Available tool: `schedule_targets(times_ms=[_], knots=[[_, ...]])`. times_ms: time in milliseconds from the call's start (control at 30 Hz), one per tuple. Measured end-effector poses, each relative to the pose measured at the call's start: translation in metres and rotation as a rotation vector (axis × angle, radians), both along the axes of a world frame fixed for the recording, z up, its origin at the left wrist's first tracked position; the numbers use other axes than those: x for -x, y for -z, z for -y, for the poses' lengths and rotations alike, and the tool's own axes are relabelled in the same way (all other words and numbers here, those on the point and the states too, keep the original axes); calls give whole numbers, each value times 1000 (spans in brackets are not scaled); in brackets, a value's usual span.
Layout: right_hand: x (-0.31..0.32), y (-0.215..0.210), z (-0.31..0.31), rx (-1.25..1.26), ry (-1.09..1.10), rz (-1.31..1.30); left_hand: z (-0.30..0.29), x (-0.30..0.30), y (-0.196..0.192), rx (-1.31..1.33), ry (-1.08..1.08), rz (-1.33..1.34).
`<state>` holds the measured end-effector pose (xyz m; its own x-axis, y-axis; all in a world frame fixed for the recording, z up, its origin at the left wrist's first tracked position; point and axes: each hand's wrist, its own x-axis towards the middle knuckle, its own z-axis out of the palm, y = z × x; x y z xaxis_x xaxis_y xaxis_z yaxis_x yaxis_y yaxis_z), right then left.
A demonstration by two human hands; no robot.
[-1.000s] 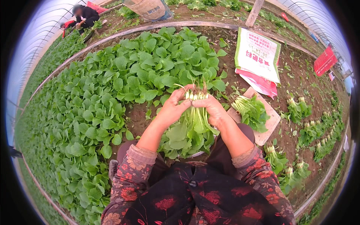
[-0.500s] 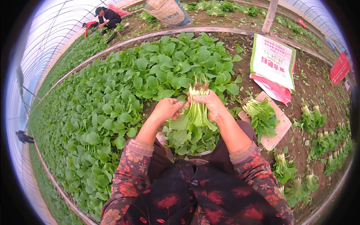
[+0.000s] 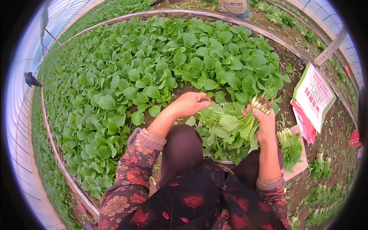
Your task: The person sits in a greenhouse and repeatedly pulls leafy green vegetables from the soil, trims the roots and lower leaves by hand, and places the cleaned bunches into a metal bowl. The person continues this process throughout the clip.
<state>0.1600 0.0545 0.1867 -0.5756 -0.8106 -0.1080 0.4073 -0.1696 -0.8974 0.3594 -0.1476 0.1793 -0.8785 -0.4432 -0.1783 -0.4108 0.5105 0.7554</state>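
Bunch of leafy greens (image 3: 248,124): clamping it in the right hand (image 3: 265,122), with that grip wrapped around the pale stems, over the right side of a pale-rimmed container (image 3: 226,162). Pointing the soil-flecked roots (image 3: 262,102) upward and trailing the leaves down to the left, over the loose greens (image 3: 214,132) filling the container. Holding the left hand (image 3: 190,103) well apart from the bunch, near the container's far left edge, with curled fingers; being unable to tell together from apart in that grip. Setting dark-trousered knees (image 3: 180,151) on either side of the container. Having a bundle of greens (image 3: 289,149) on a tan slab (image 3: 301,168) just beside the right wrist, with more bundles (image 3: 320,167) on the soil farther right. Facing a dense bed of growing greens (image 3: 115,84) beyond the left hand, and a white-and-green printed sack (image 3: 314,97) lying over a pink sack (image 3: 304,122) past the slab. Seeing, farther off, an upright sack (image 3: 235,8) at the upper edge and, at far left, a person in dark clothes (image 3: 31,79) near the plastic tunnel wall (image 3: 23,126).
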Motion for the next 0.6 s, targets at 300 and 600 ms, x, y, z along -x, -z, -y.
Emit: schedule_targets(times_ms=[300, 600], knots=[[-14, 18, 9, -232, 12, -139, 84, -46, 226, 282, -230, 404], [-8, 30, 29, -441, 110, -59, 192, -52, 370, 977, 49, 703]])
